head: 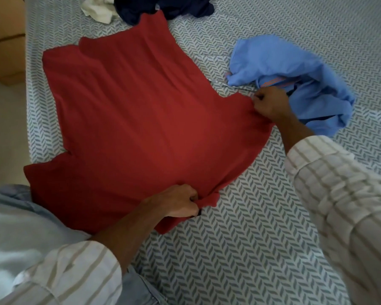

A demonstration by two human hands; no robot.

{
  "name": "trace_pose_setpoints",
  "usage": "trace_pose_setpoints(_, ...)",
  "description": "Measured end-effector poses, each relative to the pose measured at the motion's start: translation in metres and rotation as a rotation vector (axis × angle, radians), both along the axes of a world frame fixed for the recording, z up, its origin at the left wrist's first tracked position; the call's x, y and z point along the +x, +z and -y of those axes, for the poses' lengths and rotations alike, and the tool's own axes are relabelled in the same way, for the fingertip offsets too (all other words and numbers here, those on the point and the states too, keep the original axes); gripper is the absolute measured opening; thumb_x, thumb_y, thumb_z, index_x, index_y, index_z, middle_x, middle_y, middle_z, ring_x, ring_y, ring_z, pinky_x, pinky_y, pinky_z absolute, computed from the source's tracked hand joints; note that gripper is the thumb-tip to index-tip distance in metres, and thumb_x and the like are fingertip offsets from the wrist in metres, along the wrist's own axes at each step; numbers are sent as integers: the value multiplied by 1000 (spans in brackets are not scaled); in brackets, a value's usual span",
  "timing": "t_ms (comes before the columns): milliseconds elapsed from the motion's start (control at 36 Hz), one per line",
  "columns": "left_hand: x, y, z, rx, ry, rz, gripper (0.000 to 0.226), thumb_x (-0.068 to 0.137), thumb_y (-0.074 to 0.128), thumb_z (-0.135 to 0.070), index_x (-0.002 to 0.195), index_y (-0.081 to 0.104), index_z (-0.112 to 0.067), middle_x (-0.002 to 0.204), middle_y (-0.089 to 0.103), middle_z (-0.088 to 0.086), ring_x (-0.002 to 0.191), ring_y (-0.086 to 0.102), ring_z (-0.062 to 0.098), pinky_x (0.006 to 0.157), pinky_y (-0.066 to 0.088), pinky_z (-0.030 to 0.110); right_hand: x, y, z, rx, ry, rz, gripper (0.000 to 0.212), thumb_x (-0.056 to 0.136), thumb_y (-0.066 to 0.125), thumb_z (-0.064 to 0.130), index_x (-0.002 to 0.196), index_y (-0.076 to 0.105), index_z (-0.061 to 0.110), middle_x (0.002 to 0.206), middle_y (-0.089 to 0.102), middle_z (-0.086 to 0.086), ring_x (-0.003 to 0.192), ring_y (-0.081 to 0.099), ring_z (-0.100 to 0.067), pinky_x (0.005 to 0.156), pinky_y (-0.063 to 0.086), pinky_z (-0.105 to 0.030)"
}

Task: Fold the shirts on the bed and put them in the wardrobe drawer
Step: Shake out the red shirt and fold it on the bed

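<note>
Beneath me the bed (240, 249) is covered in a white sheet with a grey-blue herringbone print, and it fills most of what I see. Nearest to me, my left sleeve (75, 274), white with pale stripes, comes up from the lower left, the bare forearm reaching forward across the near corner of the red shirt (141, 119). My left hand (178, 201) lies knuckles up, its grip curled tight round a bunched fold of the red cloth at the shirt's near right edge; a small dark bit shows just under the fingers, and I cannot tell what it is. The red shirt spreads flat away from that grip, up and to the left, one part of it hanging over the bed's left edge close to my body.

My right arm comes in from the right, its striped sleeve (343, 194) pushed back from the wrist. My right hand (271, 104) is further out, fingers curled and thumb tucked, its grip pinching the red shirt's far right corner, with the cloth drawn taut between my two hands along that side.

Just beyond the right hand lies a crumpled light blue shirt (279, 60), touching or nearly touching my knuckles. At the far edge of the bed, past the red shirt's top, sit a dark navy garment (180, 7) and beside it, to the left, a rumpled white garment (97, 9). Left of the bed is pale floor (5, 128).
</note>
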State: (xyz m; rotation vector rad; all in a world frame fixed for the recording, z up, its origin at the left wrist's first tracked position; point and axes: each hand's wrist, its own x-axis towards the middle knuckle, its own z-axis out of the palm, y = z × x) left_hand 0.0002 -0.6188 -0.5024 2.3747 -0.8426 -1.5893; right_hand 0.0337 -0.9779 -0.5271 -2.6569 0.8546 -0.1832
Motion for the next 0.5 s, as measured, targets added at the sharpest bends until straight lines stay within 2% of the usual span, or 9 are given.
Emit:
trace_pose_setpoints(111,0,0,-1,-1,4,-8,11,80,62,-24,80,60,-34,91,65,-6,82,63,13,65,47,29,12,7,-8,121,20,-171,37,86,70,41,90,71,4,92,71,-17,94,68,-36,75,48,-36)
trace_pose_setpoints(194,-1,-1,0,-1,8,11,9,80,61,-25,79,58,-34,91,63,-7,82,61,12,62,44,27,15,15,-2,184,61,-308,56,75,84,35,120,64,8,121,66,-14,113,62,-34,93,50,-39)
trace_pose_setpoints(222,-1,-2,0,-3,8,12,10,80,61,-25,78,58,-34,90,62,-7,81,60,11,61,42,27,15,16,-1,157,34,-309,54,74,82,35,119,66,10,121,67,-15,111,63,-35,93,52,-41)
trace_pose_setpoints(278,-3,-3,0,-8,13,10,11,81,61,-24,77,57,-33,89,62,-7,79,60,11,59,41,26,13,13,0,63,-58,-170,44,72,70,40,108,68,14,112,69,-16,106,64,-38,87,55,-47)
trace_pose_setpoints(333,-3,-3,0,-15,17,7,11,81,61,-24,77,56,-33,89,61,-7,78,59,10,59,41,26,12,14,-3,7,-171,-35,46,75,66,45,113,63,19,124,61,-14,117,56,-40,93,49,-55)
trace_pose_setpoints(417,-1,-3,0,-19,13,14,12,82,61,-24,77,56,-34,89,61,-7,79,59,11,60,41,26,11,12,-9,-93,-323,33,44,88,60,25,130,49,17,138,48,-15,129,43,-40,100,39,-60)
trace_pose_setpoints(500,-3,-6,-1,-21,16,14,11,81,62,-25,78,57,-33,90,63,-6,80,61,12,61,43,27,3,4,-10,-43,-358,-29,49,85,57,14,133,47,19,140,47,-14,133,41,-39,103,36,-60)
